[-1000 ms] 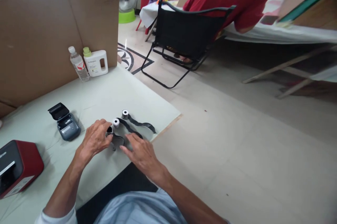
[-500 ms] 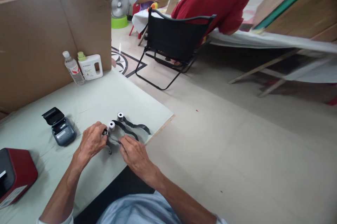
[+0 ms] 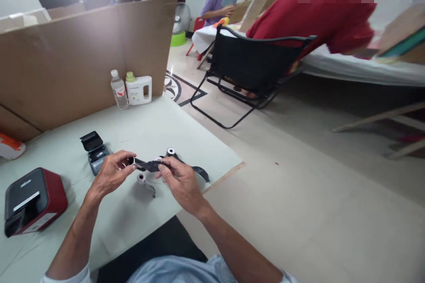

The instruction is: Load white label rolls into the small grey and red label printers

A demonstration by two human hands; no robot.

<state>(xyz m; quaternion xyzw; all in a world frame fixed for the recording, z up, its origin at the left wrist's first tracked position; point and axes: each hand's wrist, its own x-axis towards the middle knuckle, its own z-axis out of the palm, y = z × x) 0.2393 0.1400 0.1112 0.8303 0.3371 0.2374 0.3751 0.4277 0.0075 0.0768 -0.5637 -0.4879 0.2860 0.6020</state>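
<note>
A cardboard screen stands at the far left behind the pale table. To the right, a light tiled floor carries a black folding chair. A fan stands far off.

A black strip is held level in the air, its loose end curling flat toward 3 o'clock. A small white roll lies at its 6 o'clock and a second white roll at 1 o'clock.

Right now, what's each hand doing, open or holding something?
Left hand: closed, pinching one end of the black strip.
Right hand: closed, pinching the same strip further along.
</note>
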